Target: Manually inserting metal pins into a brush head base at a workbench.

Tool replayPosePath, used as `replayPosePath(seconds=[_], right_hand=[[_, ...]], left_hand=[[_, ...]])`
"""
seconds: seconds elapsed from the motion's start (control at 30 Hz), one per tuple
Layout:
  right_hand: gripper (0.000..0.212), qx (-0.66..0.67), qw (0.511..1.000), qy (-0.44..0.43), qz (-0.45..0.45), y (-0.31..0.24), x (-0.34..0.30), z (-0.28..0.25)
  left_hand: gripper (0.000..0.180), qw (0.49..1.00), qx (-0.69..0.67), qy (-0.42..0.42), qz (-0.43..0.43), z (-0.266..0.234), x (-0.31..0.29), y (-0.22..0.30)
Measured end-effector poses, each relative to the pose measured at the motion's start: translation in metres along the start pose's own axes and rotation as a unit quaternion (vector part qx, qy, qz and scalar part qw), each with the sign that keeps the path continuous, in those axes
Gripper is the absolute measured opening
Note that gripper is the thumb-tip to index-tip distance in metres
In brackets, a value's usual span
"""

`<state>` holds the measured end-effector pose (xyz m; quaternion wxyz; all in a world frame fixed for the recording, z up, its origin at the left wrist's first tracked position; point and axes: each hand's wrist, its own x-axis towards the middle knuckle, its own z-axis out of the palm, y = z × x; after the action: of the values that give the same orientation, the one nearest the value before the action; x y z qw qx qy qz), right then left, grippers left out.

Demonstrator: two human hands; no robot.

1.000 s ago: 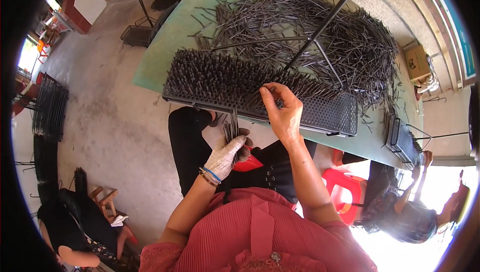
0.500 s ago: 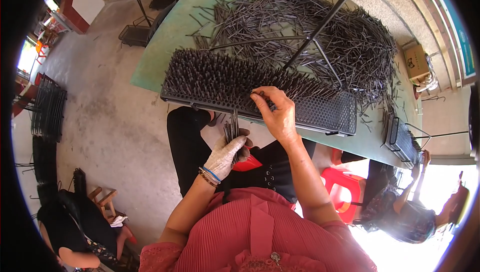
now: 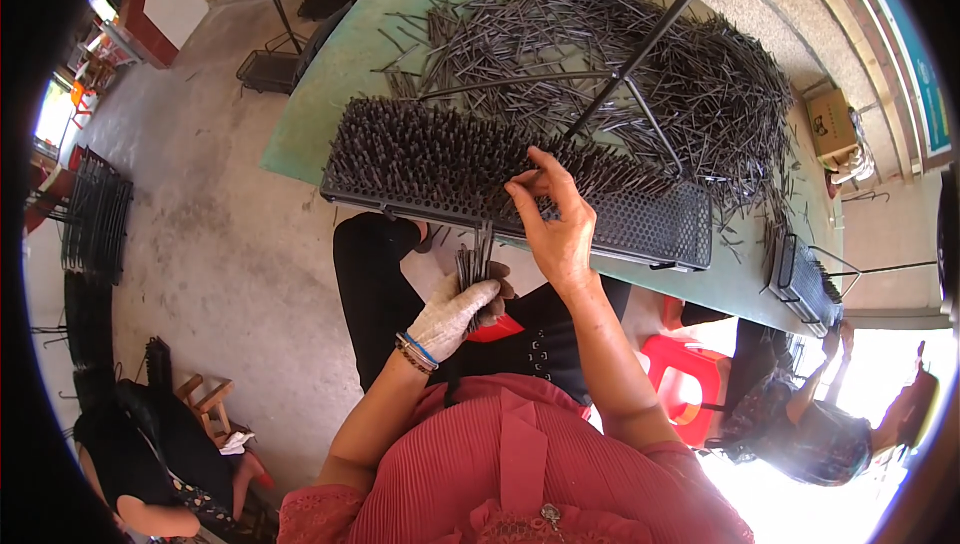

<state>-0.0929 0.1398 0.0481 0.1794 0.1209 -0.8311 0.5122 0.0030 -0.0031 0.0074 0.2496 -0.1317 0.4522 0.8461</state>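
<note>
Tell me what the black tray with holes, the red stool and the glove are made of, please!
Black tray: probably painted metal; its thin, holey sheet looks dark with a slight sheen.
Red stool: likely smooth plastic, from its even, bright colour.
Glove: perhaps matte cloth; no shine shows.

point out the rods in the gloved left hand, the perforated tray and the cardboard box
Bundle of rods (image 3: 471, 269), head view: on the visible middle of the bundle.
Perforated tray (image 3: 655, 226), head view: on its bare holed surface toward the right end.
Cardboard box (image 3: 830, 126), head view: on its brown side.
</note>
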Motion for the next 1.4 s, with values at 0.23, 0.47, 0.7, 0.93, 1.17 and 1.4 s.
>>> replayPosePath(seconds=[0.23, 0.47, 0.7, 0.93, 1.17, 1.4], right_hand=[[0.043, -0.040, 0.997, -0.006, -0.071, 0.013, -0.001, 0.004], [0.033, -0.100, 0.981, -0.012, -0.168, 0.019, -0.003, 0.005], [0.026, -0.191, 0.960, -0.025, -0.205, 0.019, -0.007, 0.001], [0.027, -0.115, 0.965, -0.051, -0.229, 0.000, 0.002, 0.001], [0.019, -0.129, 0.966, -0.026, -0.225, 0.007, 0.009, 0.008], [0.020, -0.126, 0.960, -0.070, -0.241, 0.006, 0.009, 0.005]], left_hand=[[0.031, 1.000, 0.004, 0.004, 0.019, 0.001, -0.002, 0.001], [0.032, 0.998, -0.010, 0.048, 0.034, -0.011, 0.003, 0.002], [0.030, 0.995, 0.072, 0.060, 0.020, -0.012, 0.003, 0.004], [0.028, 0.998, 0.027, 0.057, 0.026, -0.011, 0.005, -0.005], [0.027, 0.999, 0.024, 0.034, 0.021, -0.015, 0.002, -0.007], [0.029, 1.000, -0.009, 0.024, 0.006, -0.002, -0.003, 0.004]])
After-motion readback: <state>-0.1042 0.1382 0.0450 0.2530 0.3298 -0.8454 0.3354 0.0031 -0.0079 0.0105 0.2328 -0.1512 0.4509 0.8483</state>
